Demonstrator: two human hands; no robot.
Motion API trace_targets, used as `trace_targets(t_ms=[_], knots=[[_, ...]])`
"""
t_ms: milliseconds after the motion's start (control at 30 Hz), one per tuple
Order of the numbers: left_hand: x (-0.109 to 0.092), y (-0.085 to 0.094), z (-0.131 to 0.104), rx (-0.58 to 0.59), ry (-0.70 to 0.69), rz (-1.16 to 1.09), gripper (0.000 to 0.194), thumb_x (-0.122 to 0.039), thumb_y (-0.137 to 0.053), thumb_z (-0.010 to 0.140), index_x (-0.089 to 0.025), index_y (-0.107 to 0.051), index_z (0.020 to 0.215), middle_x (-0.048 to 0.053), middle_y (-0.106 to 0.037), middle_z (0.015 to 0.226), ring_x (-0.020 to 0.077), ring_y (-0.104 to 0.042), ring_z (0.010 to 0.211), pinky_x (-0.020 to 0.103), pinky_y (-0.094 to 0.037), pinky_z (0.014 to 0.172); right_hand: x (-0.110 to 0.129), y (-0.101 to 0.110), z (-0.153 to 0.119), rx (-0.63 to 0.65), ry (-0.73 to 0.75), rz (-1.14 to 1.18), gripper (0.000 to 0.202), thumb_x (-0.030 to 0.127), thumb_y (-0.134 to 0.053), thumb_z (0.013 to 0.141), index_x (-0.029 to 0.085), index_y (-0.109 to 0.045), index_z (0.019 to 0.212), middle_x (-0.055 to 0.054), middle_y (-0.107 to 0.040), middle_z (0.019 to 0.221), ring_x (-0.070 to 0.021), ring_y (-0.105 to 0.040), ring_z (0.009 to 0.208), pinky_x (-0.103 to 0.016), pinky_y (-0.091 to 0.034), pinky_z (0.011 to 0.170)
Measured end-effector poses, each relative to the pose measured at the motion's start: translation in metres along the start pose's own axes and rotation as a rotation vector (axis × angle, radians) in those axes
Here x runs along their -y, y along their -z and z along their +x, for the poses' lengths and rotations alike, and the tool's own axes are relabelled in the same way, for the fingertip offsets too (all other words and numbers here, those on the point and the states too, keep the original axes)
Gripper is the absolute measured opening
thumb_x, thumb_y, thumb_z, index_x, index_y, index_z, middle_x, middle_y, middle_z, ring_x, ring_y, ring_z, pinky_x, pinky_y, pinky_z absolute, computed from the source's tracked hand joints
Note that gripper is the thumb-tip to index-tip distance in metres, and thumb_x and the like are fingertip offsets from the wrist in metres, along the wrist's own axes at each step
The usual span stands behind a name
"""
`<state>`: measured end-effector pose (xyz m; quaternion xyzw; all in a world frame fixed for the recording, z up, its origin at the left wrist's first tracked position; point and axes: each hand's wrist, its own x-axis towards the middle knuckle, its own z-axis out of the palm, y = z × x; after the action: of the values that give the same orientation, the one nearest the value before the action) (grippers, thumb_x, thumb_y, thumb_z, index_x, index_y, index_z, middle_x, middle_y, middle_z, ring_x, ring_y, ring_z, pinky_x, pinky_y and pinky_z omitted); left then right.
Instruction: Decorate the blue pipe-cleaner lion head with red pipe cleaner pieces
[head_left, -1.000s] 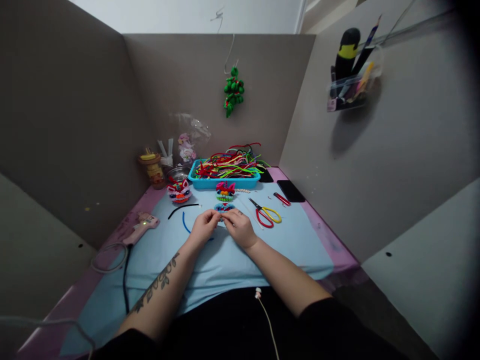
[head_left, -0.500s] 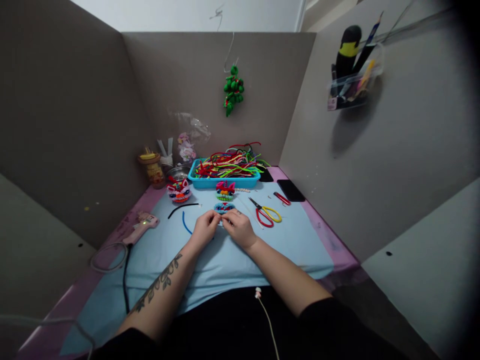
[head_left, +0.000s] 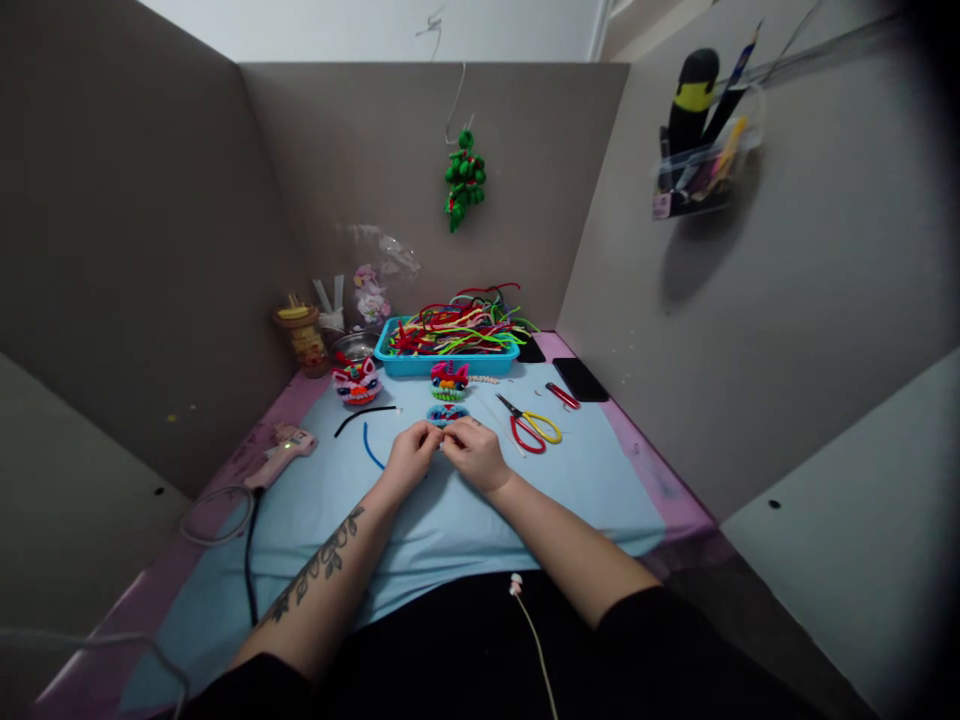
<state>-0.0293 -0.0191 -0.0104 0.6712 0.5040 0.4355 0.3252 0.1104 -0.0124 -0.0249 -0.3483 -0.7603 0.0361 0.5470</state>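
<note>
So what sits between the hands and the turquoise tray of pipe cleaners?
In the head view, two small multicoloured pipe-cleaner figures: a blue one just beyond the fingertips and a pink-topped one before the turquoise plastic tray.

Scissors [head_left: 529, 428] right; glue gun [head_left: 279, 453] left; blue tray [head_left: 447, 358] behind.

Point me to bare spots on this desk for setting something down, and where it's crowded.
Bare blue mat right of the right hand, below the scissors and phone. Another patch lies between the glue gun and the left hand. Crowded: the back, around the blue tray of pipe cleaners, the small craft figures and the jar.
</note>
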Motion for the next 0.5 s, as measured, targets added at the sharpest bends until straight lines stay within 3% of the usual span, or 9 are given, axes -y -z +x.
trace_targets(t_ms=[300,500], knots=[[0.0,-0.0004,0.002,0.061,0.011,-0.116,0.025,-0.039,-0.05,0.08,-0.015,-0.054,0.073,-0.006,-0.045,0.053,0.0092,-0.039,0.048,0.021,-0.03,0.048,0.0054,0.0036,0.0032,-0.042,-0.178,0.114,0.012,0.015,-0.054,0.076,0.019,-0.064,0.07,-0.002,-0.06,0.068,-0.0144,-0.055,0.063,-0.027,-0.045,0.062],[-0.0026,-0.0012,-0.0012,-0.046,-0.116,0.115,0.014,-0.027,-0.048,0.082,-0.017,-0.055,0.078,-0.004,-0.052,0.059,0.011,-0.047,0.055,0.021,-0.036,0.056,0.0089,0.0058,0.0021,-0.026,-0.289,0.192,0.013,0.014,-0.054,0.074,0.019,-0.065,0.069,-0.001,-0.059,0.066,-0.0137,-0.053,0.062,-0.026,-0.043,0.06]])
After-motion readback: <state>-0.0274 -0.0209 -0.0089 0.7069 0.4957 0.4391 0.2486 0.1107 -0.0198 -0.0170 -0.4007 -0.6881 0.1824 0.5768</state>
